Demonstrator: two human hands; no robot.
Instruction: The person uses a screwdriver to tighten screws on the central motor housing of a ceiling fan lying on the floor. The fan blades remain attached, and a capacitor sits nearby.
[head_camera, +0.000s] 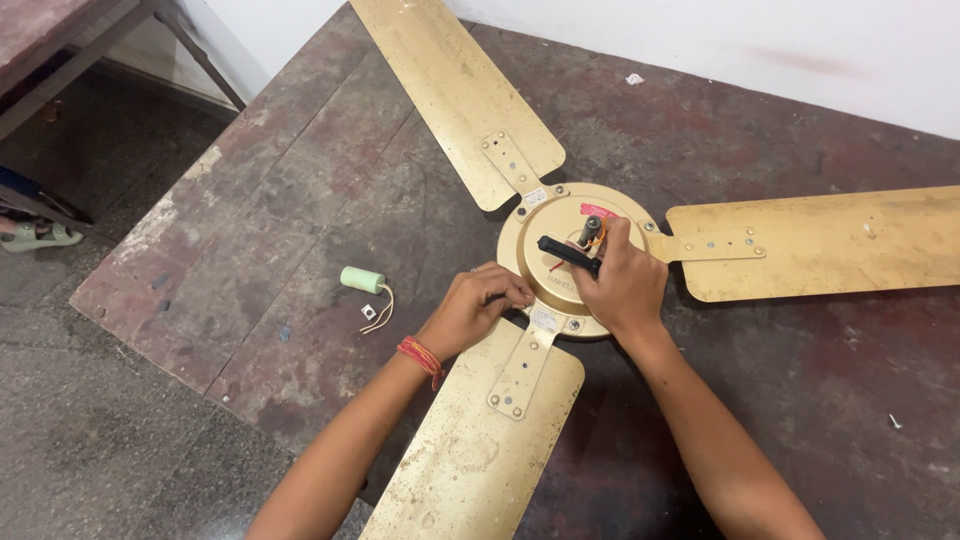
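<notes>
A gold ceiling fan (560, 262) lies flat on the desk (300, 230), its short shaft (590, 231) standing up from the round motor housing toward the camera. Three blades spread from the hub: one (450, 90) runs up and left, one (830, 243) runs straight out to the right, and one (480, 440) runs down toward the person. The right hand (622, 283) is clenched around a black-handled tool (567, 252), whose long axis runs from upper left to lower right across the housing beside the shaft. The left hand (477, 308) rests curled at the housing's left edge, fingertips touching the rim; whether it pinches anything cannot be told. A red thread band (422, 356) circles the left wrist.

Well left of the hub lies a pale green cylindrical capacitor (362, 280) with thin wire leads, its long axis roughly left to right.

The desk is dark, worn and stained, set against a white wall (800, 50). A rough concrete floor (90, 430) shows at left, with part of another bench's frame (60, 60).

The blade tips are cut off by the frame, and the tool's working end is hidden under the right hand.
</notes>
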